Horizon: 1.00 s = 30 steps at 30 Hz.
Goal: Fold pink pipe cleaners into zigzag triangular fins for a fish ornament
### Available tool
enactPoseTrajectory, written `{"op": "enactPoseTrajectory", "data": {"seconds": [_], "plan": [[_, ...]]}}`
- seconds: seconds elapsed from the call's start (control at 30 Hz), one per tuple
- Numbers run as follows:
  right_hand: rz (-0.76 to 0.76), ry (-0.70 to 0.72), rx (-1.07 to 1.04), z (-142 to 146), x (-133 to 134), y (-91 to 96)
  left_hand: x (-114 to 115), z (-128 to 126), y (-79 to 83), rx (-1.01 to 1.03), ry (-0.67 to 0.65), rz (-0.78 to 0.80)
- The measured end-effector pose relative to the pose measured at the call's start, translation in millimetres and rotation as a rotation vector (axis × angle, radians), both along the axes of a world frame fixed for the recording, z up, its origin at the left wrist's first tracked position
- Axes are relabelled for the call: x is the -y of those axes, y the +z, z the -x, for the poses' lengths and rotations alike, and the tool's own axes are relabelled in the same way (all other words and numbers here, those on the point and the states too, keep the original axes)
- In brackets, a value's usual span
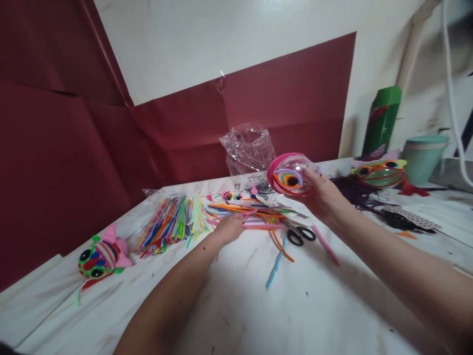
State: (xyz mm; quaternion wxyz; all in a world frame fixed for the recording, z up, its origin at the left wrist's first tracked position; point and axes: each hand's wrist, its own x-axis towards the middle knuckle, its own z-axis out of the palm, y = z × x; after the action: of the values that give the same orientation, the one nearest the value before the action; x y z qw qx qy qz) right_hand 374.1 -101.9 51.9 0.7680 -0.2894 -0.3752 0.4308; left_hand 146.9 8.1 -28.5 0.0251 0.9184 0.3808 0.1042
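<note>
My right hand (324,197) holds a clear plastic ball (290,173) with a pink rim and a rainbow pipe-cleaner eye on it, lifted above the white table (236,305). My left hand (229,228) reaches into a loose pile of coloured pipe cleaners (254,213) and its fingers are closed on a pink one. Black-handled scissors (301,233) lie just right of that hand.
A bundle of coloured pipe cleaners in plastic (172,224) lies to the left. A finished pink toy (101,257) sits far left, a green one (380,173) far right. A clear bag (248,148), a teal tub (423,159) and a green pack (382,121) stand at the back.
</note>
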Motion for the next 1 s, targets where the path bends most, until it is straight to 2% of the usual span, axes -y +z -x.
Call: {"op": "enactPoseTrajectory", "data": {"seconds": [0.13,0.2,0.3,0.37,0.47,0.5,0.57,0.6,0.67,0.77,0.9,1.0], "plan": [[0.024,0.096,0.066,22,-3,-18.0,-6,2,3.3,0.188,0.009,0.111],[0.083,0.13,0.133,40,-4,-36.3,-7,9,7.8,0.32,0.019,0.172],[0.192,0.152,0.226,66,-3,-64.8,-2,29,12.9,0.534,0.11,0.274],[0.225,0.171,0.255,77,-2,-78.7,8,43,11.6,0.631,0.157,0.372],[0.235,0.193,0.271,83,0,-90.2,34,52,0.5,0.707,0.156,0.524],[0.235,0.192,0.282,83,1,-92.0,43,51,-4.7,0.738,0.139,0.581],[0.254,0.19,0.323,82,2,-93.6,58,42,-14.9,0.929,0.04,0.803],[0.262,0.184,0.347,81,2,-93.5,62,37,-19.0,1.021,-0.001,0.838],[0.296,0.163,0.386,79,2,-91.7,68,29,-23.8,1.118,-0.075,0.853],[0.356,0.128,0.381,76,2,-87.9,71,29,-24.2,1.083,-0.038,0.8],[0.421,0.142,0.308,74,2,-85.8,71,42,-20.0,0.895,0.098,0.573],[0.462,0.135,0.312,75,1,-86.0,68,52,-14.7,0.643,0.186,0.292]]}}
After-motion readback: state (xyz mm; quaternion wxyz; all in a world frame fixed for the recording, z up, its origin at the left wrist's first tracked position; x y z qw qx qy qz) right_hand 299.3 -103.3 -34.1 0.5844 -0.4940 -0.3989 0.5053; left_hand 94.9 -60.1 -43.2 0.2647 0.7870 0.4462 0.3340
